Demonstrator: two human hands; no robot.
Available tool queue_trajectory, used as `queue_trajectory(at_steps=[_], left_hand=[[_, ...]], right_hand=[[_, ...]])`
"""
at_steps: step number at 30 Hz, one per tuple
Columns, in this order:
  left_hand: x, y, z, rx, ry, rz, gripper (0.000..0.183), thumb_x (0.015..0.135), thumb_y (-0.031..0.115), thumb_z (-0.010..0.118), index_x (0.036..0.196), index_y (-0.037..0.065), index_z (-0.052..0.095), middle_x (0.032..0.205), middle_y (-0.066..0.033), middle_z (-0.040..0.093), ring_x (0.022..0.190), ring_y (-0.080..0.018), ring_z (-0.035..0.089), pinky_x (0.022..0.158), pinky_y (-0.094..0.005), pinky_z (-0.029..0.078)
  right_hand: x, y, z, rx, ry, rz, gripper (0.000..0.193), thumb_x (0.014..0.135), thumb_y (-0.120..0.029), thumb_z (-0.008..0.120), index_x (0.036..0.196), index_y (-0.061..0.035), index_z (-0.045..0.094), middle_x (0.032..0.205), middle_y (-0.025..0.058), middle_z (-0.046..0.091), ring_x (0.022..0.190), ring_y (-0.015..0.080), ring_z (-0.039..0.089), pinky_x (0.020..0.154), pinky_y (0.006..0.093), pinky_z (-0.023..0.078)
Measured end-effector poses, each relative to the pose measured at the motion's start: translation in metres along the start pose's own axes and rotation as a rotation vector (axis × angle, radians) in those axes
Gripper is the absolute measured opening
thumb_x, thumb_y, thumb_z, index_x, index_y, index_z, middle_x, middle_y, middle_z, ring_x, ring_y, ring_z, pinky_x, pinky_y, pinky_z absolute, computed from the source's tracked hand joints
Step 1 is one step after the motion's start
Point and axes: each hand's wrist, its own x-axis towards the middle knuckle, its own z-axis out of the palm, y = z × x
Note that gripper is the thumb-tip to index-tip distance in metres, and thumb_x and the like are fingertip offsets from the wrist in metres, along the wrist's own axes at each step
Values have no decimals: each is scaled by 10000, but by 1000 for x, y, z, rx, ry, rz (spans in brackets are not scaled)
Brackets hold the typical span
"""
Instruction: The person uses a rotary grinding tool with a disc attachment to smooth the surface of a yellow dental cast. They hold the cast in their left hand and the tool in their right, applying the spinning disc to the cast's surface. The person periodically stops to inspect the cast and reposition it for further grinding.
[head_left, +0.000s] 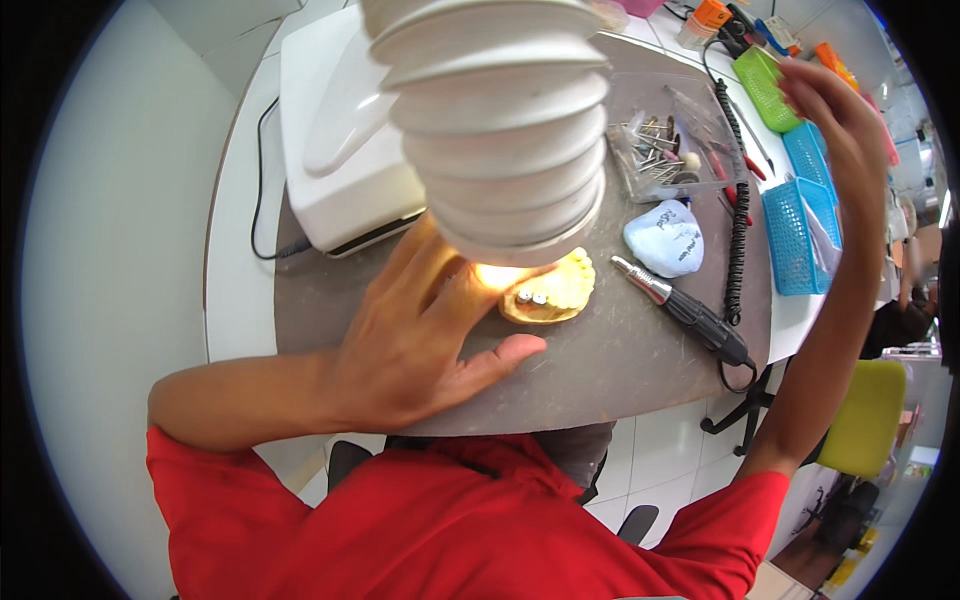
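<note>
A yellow plaster dental model (566, 292) lies on the grey work mat, with two shiny metal crowns (532, 297) on its teeth at the near left. Beside it is my left hand (415, 325), open, its fingers stretched and its thumb apart. Some of those fingertips are lost behind the white ribbed hose (500, 150) and in a bright glow under its mouth, so I cannot tell whether they touch the model. My right hand (835, 110) is raised at the far right, close to a green basket (765, 88), its fingers extended and nothing seen in them.
A black handpiece (695, 322) with a coiled cord (738, 240) lies right of the model. Behind it are a light-blue lump (664, 238) with writing and a clear box (660, 95) of burs. Blue baskets (800, 240) line the right edge; a white machine (345, 140) stands left.
</note>
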Motion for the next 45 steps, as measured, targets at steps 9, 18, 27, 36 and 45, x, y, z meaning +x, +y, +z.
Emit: queue_trajectory(at_steps=[9,18,27,36,45], left_hand=[[-21,62,-4,-874,-205,-390,466,847,74,793,1277,3,628,1273,-135,616,880,-171,679,719,-252,588],[-52,65,-13,-579,-142,-369,366,841,-27,754,1194,4,664,1135,-115,671,866,-151,681,716,-259,586],[-53,56,-10,-414,-11,-451,325,831,-91,709,1128,35,676,1110,-111,671,901,-163,671,766,-271,578],[-48,51,-5,-366,53,-423,287,811,-109,697,1053,46,690,1097,-103,675,931,-193,675,779,-292,551],[-49,49,-9,-327,-25,-377,355,824,-118,693,1136,49,674,1159,-105,677,1009,-197,689,810,-275,566]], right_hand=[[-180,-153,76,416,-231,9,255,648,116,686,866,-15,706,791,76,725,691,217,703,646,297,554],[-180,-126,79,-258,-14,-111,361,818,-187,798,1109,-19,665,1040,142,681,967,334,656,824,421,506],[-185,-98,83,-230,-86,-96,388,807,-34,750,1180,-37,643,1060,148,649,902,328,658,771,408,521],[-185,-108,94,-13,-79,-303,524,612,31,817,1111,-76,698,1018,114,658,832,269,648,671,358,524],[-180,-112,94,-16,-89,-345,548,554,48,824,1073,-90,712,1003,103,656,845,264,651,679,359,525]])
